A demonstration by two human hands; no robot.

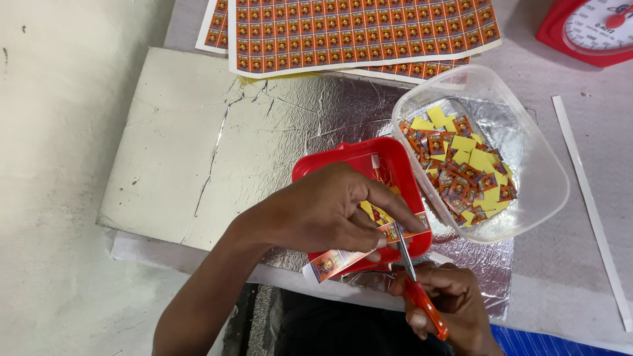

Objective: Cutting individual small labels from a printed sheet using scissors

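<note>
My left hand pinches a long strip of small orange printed stickers over a red plastic tray. In my right hand are orange-handled scissors; their blades point up and meet the strip close to my left thumb and forefinger. Cut stickers lie in the red tray, partly hidden by my left hand. A clear plastic tub to the right holds several cut stickers, orange fronts and yellow backs mixed.
Uncut sheets of the same stickers lie at the far edge of a silver foil-covered board. A red dial scale stands at the top right. A thin white paper strip lies along the right side.
</note>
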